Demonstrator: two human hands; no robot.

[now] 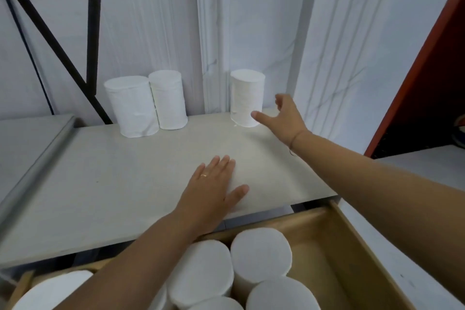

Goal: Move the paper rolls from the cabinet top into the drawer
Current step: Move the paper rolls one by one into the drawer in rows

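Three white paper rolls stand upright at the back of the pale cabinet top (113,184): two touching each other at the left, roll (132,107) and roll (168,99), and a single roll (245,97) further right. My right hand (285,118) is open just right of the single roll, thumb near its base and fingers spread, not gripping it. My left hand (214,190) lies flat, palm down, on the cabinet top near its front edge. Below, the wooden drawer (352,241) is pulled out and holds several white rolls (260,253) standing on end.
A black metal frame (93,33) leans at the back left against the white wall. A red panel (427,58) stands at the right. A grey surface (27,143) adjoins the cabinet top on the left. The drawer's right part shows bare wood.
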